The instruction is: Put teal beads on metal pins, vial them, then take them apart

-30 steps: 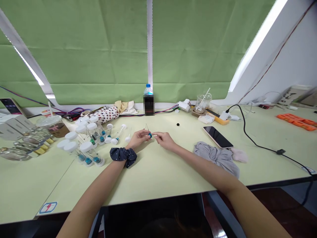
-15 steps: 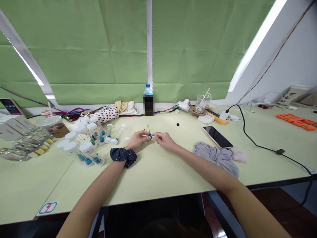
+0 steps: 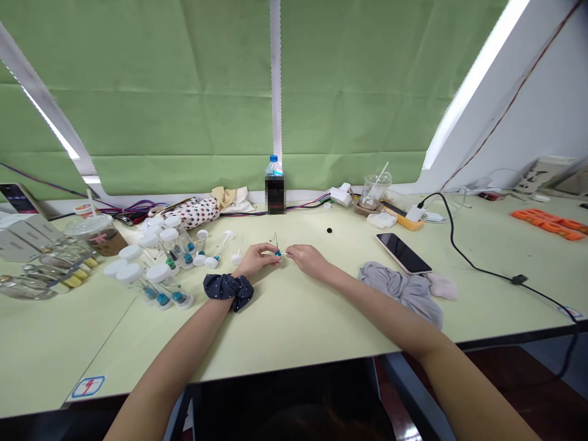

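- Blue piece (image 3: pixel 278 253), small, between the two hands near the middle of the desk (image 3: pixel 285 331); finer shape too small to tell, as is contact with the surface below.
- Thin bent wire (image 3: pixel 276 238), rising from beside the blue piece and crooked at its upper end.
- Left hand (image 3: pixel 260 260), at the near left of the blue piece; grip closed, pinching it between thumb and fingertips.
- Right hand (image 3: pixel 307 260), opposite the left; fingertips drawn together, pinching a thin pale piece (image 3: pixel 283 253) pointed toward the blue piece. Contact between these two too fine to tell.
- Dark dotted scrunchie (image 3: pixel 228 289), around the left wrist.
- Capped tubes (image 3: pixel 158 273), clear with white caps, clustered to the left of the left hand; blue and green contents near their bases.
- Black disc (image 3: pixel 329 230), flat on the desk beyond the right hand.
- Phone (image 3: pixel 403 253), screen up, to the right of the right hand; grey cloth (image 3: pixel 399 291) bunched just in front.
- Bottle (image 3: pixel 274 190), upright at the back, blue cap uppermost, before green blinds (image 3: pixel 184 98).
- Orange tray (image 3: pixel 549 224), flat at far right.
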The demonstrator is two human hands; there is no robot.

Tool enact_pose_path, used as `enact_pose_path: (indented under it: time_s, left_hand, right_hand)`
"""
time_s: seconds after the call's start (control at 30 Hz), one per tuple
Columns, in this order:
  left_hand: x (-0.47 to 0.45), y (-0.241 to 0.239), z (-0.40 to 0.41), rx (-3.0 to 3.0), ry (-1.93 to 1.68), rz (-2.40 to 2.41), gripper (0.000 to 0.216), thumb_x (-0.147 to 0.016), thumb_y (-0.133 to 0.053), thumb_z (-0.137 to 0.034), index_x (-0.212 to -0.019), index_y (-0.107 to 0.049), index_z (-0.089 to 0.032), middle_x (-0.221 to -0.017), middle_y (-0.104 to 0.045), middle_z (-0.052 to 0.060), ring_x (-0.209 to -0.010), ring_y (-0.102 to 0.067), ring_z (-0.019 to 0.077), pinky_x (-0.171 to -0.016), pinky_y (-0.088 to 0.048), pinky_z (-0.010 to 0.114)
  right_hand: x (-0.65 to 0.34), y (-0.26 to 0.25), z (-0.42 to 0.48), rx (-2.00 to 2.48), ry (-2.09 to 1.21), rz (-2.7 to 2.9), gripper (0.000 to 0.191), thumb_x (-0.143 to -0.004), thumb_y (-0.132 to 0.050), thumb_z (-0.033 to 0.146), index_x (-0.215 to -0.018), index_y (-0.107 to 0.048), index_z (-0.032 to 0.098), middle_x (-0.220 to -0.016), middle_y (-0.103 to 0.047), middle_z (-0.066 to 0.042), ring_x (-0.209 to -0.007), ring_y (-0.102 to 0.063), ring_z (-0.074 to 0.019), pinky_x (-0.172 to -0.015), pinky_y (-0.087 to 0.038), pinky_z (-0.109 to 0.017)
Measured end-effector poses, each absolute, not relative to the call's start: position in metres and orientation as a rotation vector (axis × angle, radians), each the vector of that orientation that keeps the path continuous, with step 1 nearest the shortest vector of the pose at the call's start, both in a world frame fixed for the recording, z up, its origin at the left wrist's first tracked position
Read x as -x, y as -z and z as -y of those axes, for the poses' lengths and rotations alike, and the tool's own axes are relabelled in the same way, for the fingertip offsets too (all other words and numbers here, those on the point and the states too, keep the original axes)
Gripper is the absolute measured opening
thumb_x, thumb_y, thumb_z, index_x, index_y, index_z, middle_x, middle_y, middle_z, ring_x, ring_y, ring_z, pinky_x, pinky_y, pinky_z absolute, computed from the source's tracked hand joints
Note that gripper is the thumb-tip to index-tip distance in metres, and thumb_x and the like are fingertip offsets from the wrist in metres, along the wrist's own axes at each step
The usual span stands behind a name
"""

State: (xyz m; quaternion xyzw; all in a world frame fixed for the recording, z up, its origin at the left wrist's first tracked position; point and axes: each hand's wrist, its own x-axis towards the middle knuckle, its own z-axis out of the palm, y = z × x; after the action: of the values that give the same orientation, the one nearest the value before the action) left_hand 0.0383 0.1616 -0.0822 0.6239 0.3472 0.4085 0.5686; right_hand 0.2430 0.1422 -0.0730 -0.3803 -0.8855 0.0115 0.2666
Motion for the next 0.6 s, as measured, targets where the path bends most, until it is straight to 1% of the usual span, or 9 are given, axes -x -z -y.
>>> enact_pose_path:
  time_s: [0.13,0.3,0.47,0.6]
  left_hand:
    - [-0.038,0.081,-0.16,-1.471,-0.928,-0.838,0.042,-0.059,-0.079,-0.035,-0.09,-0.063,-0.012,-0.067,-0.069,0.004,-0.065,-0.066,0.0174,-0.07,-0.053,0.032]
    - [-0.039,0.082,-0.16,-1.446,-0.943,-0.812,0.039,-0.058,-0.079,-0.032,-0.087,-0.061,-0.012,-0.072,-0.07,0.004,-0.067,-0.068,0.0183,-0.072,-0.053,0.033]
    - [-0.04,0.085,-0.161,-1.442,-0.933,-0.799,0.039,-0.058,-0.08,-0.032,-0.085,-0.059,-0.013,-0.07,-0.07,0.003,-0.065,-0.068,0.0182,-0.072,-0.054,0.034]
    - [-0.04,0.084,-0.16,-1.448,-0.927,-0.798,0.038,-0.059,-0.079,-0.031,-0.084,-0.057,-0.013,-0.069,-0.07,0.003,-0.062,-0.067,0.0169,-0.071,-0.054,0.033]
  right_hand:
    - [-0.242,0.074,-0.142,1.012,-0.014,2.341,0.019,-0.093,-0.041,0.019,-0.088,-0.059,0.016,-0.083,-0.061,-0.007,-0.075,-0.056,-0.0154,-0.068,-0.04,-0.026]
    - [-0.239,0.073,-0.137,1.0,-0.08,2.192,0.016,-0.091,-0.043,0.019,-0.085,-0.058,0.018,-0.09,-0.054,-0.006,-0.07,-0.052,-0.013,-0.064,-0.04,-0.024]
    - [-0.236,0.074,-0.132,1.096,-0.07,2.147,0.015,-0.091,-0.043,0.021,-0.086,-0.057,0.019,-0.096,-0.05,-0.004,-0.061,-0.046,-0.0099,-0.059,-0.036,-0.024]
    - [-0.233,0.076,-0.13,1.176,-0.023,2.144,0.015,-0.091,-0.041,0.022,-0.088,-0.055,0.02,-0.102,-0.05,-0.004,-0.065,-0.047,-0.0106,-0.056,-0.032,-0.024]
